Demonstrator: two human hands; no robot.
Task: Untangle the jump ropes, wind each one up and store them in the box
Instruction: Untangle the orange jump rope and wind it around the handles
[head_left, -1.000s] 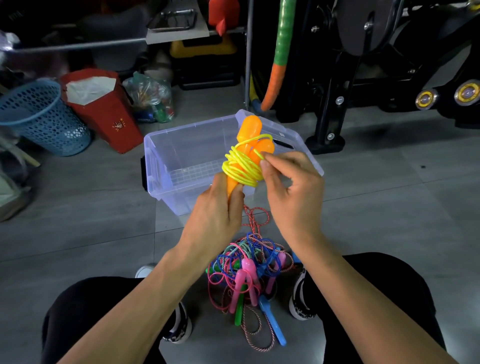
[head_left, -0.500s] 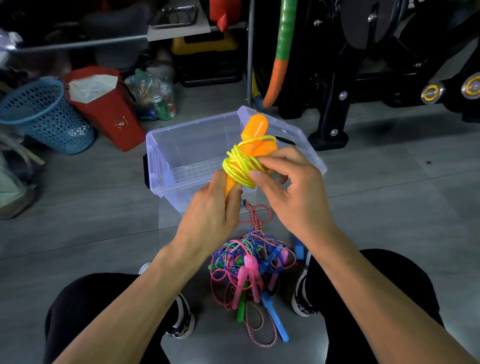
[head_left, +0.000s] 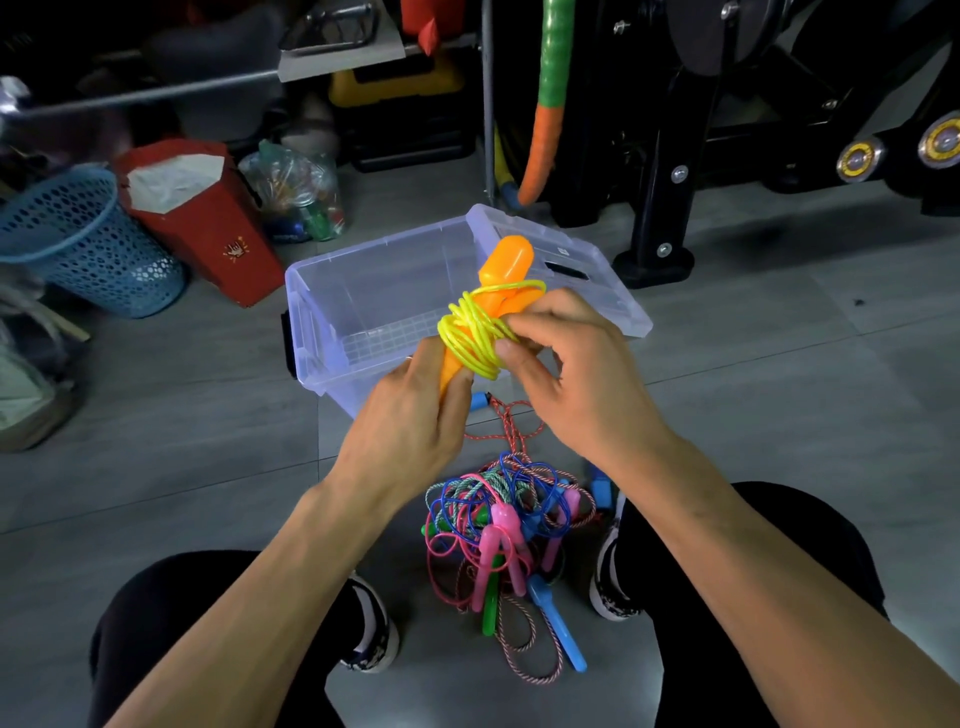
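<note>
Over grey floor (head_left: 779, 415), both hands' grips (head_left: 410, 410) (head_left: 576, 379) clasp the yellow-wound orange handles (head_left: 506, 265), lower ends hidden.

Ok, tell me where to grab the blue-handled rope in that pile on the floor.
Take the blue handle at the near edge of the tangled pile, coming from above on the person's side. It lies flat on the floor, sticking out clear of the knot, while the other handles are buried in loops. Both hands are busy with the yellow rope, so that goes first.

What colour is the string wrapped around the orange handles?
Bright yellow. The yellow cord coils around the orange handles, seen clearly in the head view.
</note>
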